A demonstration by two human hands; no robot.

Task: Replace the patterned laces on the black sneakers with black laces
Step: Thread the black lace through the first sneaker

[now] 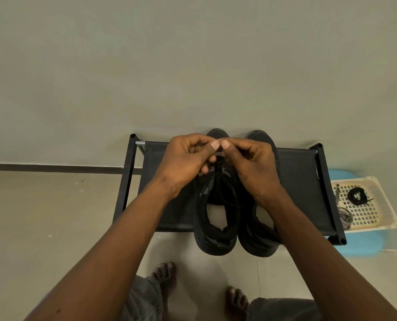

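Two black sneakers stand side by side on a low black rack (297, 181), toes toward the wall. Over the left sneaker (213, 230) my left hand (186, 158) and my right hand (250, 161) meet, thumbs almost touching, each pinching a black lace (220, 169) above the front eyelets. The lace trails loose down the tongue. My right wrist covers part of the right sneaker (260, 242). A coiled black lace (357, 195) and a bundled patterned lace (344, 216) lie on a cream perforated tray (378, 218) at the right.
The tray rests on a blue stool (364, 246) beside the rack's right end. The rack stands against a plain wall (193, 66) on a tiled floor. My bare feet (165, 276) are just in front of it.
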